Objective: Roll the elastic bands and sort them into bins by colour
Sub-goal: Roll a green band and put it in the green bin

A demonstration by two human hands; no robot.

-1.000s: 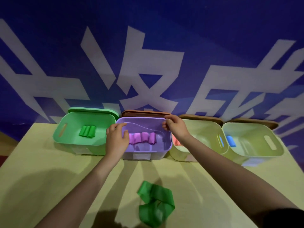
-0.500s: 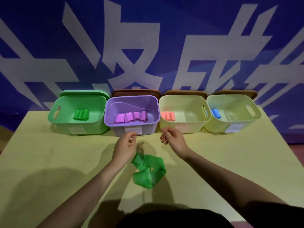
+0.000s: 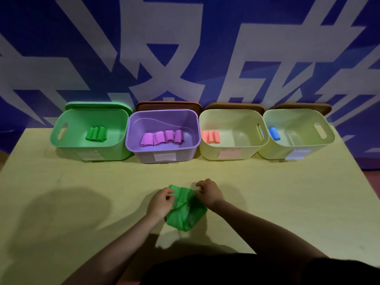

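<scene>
The left hand (image 3: 160, 199) pinches the near-left edge of the loose green band (image 3: 186, 212) with curled fingers, and the right hand (image 3: 208, 192) pinches the band's far-right edge in the same way, so both hands are clamped on it and stand just apart, with crumpled green fabric between them. The band lies unrolled in a loop on the pale yellow surface (image 3: 61, 192), sagging toward the person below the hands. Well beyond the band, four bins stand in a row against the blue wall: the purple bin (image 3: 162, 155) straight beyond it holds four purple rolls (image 3: 161, 137); left of that, the green bin (image 3: 67, 140) holds green rolls (image 3: 96, 134); right of the purple bin, a pale bin (image 3: 232, 151) holds coral rolls (image 3: 210, 137); farthest right, another pale bin (image 3: 298, 149) holds a blue roll (image 3: 274, 133).
</scene>
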